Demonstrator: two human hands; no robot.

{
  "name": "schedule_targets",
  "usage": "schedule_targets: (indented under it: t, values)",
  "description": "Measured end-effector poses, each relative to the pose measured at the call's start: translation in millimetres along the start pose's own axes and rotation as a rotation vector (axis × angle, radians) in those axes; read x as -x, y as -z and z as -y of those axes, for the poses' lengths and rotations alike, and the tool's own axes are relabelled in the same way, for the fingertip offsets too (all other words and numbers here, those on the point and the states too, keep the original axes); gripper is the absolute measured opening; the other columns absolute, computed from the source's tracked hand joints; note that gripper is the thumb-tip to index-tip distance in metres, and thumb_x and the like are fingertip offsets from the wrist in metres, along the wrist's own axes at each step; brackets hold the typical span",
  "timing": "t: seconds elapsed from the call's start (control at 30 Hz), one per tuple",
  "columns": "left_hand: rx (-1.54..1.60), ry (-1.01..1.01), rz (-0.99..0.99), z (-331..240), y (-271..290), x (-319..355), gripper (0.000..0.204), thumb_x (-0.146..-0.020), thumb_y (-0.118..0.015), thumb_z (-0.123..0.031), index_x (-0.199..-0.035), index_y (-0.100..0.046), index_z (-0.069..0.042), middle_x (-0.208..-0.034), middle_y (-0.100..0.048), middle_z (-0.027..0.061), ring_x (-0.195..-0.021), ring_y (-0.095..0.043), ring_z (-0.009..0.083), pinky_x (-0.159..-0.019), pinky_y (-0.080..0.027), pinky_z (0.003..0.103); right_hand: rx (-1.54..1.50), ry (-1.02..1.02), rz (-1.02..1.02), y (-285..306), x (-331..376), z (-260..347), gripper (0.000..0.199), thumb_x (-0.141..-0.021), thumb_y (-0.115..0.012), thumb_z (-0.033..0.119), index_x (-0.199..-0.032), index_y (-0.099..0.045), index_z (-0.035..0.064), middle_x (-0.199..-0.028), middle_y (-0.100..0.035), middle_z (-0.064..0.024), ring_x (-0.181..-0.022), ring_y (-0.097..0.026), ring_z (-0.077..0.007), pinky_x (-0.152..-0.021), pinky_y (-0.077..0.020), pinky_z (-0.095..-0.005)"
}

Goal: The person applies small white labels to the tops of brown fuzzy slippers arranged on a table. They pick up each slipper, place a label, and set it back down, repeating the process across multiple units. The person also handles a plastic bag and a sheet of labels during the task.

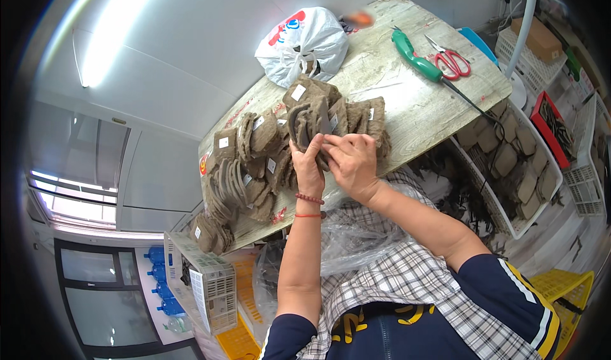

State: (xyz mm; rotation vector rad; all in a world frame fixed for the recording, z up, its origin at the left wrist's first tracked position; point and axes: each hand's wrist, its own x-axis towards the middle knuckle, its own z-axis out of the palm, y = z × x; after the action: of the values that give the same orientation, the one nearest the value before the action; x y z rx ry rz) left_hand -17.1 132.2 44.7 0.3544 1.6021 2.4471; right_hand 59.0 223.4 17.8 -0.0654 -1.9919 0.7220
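Note:
My left hand (309,168) is wrapped around a small stack of brown, fuzzy felt-like pads (307,122) with curved edges, held above the near edge of the table. Fingers of my right hand (354,164) are pinched together against the near side of this stack, and what lies between the fingertips is hidden. More bundles of the same pads surround my hands: leaning piles (229,185) to the left, a bundle (375,119) to the right and one (313,91) behind. Several carry small white labels.
A tied white plastic bag (304,45) stands at the table's (375,54) far side. To the right lie a green corded power tool (415,56) and red-handled scissors (452,63). White crates (202,282) and a bin of pads (509,159) flank the table. Clear plastic (356,236) covers my lap.

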Motion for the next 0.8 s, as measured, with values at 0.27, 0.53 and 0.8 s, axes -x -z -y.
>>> schedule_targets:
  t: [0.27, 0.53, 0.8]
  values:
    - [-0.107, -0.022, -0.068, 4.7, 18.9, -13.7, 0.035, -0.084, -0.062, 0.006, -0.117, -0.054, -0.001, -0.100, -0.063, 0.0047, -0.083, -0.061, 0.0136, -0.072, -0.051, 0.027, -0.195, 0.046, 0.120, -0.7, 3.5, 5.5, 0.029, -0.078, -0.066, 0.008, -0.107, -0.069, 0.0070, -0.116, -0.065, -0.0042, -0.104, -0.060, -0.0207, -0.102, -0.0357, -0.0433]
    - [-0.207, -0.118, -0.117, 4.8, 11.2, -9.2, 0.044, -0.083, -0.058, 0.008, -0.126, -0.050, 0.002, -0.111, -0.063, 0.0080, -0.092, -0.063, 0.0164, -0.082, -0.052, 0.030, -0.292, -0.565, 0.054, 24.2, -11.6, -7.2, 0.037, -0.086, -0.063, 0.016, -0.120, -0.058, 0.0002, -0.114, -0.061, -0.0140, -0.100, -0.061, -0.0297, -0.088, -0.0493, -0.0395]
    - [-0.222, -0.091, -0.153, 20.0, 23.9, -16.7, 0.048, -0.084, -0.059, 0.006, -0.130, -0.047, 0.001, -0.113, -0.063, 0.0082, -0.094, -0.063, 0.0182, -0.083, -0.052, 0.032, -0.353, -0.798, 0.304, 22.9, -21.2, 4.1, 0.055, -0.084, -0.065, 0.030, -0.131, -0.051, 0.0038, -0.127, -0.056, -0.0208, -0.112, -0.058, -0.0381, -0.095, -0.0471, -0.0445]
